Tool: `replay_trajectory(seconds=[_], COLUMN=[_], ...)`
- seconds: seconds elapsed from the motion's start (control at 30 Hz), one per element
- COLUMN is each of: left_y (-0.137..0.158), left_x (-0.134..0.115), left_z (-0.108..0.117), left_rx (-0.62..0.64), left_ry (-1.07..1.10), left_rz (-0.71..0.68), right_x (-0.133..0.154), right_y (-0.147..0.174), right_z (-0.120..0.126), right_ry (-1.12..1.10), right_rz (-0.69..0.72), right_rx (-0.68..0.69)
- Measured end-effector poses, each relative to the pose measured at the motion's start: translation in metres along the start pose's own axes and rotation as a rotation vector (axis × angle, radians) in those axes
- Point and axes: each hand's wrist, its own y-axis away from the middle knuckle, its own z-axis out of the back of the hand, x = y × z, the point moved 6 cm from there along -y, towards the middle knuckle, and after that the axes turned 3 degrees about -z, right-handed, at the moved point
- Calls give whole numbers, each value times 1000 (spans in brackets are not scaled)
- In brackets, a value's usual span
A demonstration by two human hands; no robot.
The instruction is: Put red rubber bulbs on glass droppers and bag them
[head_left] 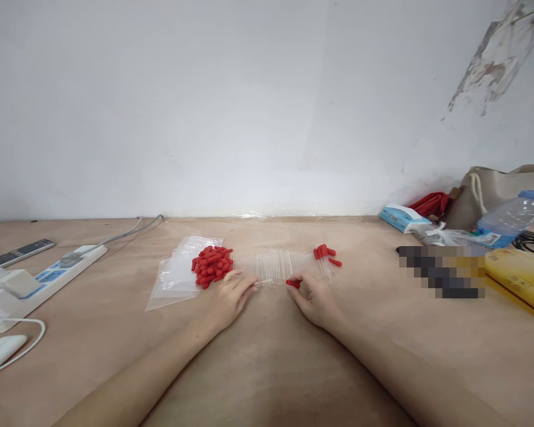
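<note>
My left hand (232, 298) pinches a thin clear glass dropper tube (263, 283), which points to the right. Between the fingertips of my right hand (317, 299) is a red rubber bulb (293, 284), a short gap away from that tube. Just beyond both hands lies a row of clear dropper tubes (273, 264) side by side. A heap of red rubber bulbs (211, 267) sits behind my left hand, partly on clear zip bags (178, 276). At the row's right end, several red bulbs (324, 251) appear fitted on tubes.
On the left are a white power strip (71, 276) with plugs and cables, and a dark remote (24, 252). The right side holds a blue tissue pack (403, 218), a plastic bottle (509, 219), a yellow package (520, 276) and a beige bag (502, 184). A wall stands behind.
</note>
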Motion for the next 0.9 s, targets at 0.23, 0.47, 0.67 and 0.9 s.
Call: replay_trajectory(seconds=[0.23,0.47,0.67,0.9], left_y=[3,4,4,5], left_x=[-5,-10,-15,-18], left_z=[-5,-7,-6,-5], left_rx=[-29,-5,-18,3], left_ry=[73,55,41,51], left_rz=[-56,-76,-115,-188], right_x=[8,12,16,18], right_y=[6,5,5,5], right_z=[-15,-15,-13,-13], right_ry=[30,-9,-70,-60], right_rz=[58,105,113,161], right_rx=[132,146,146,143])
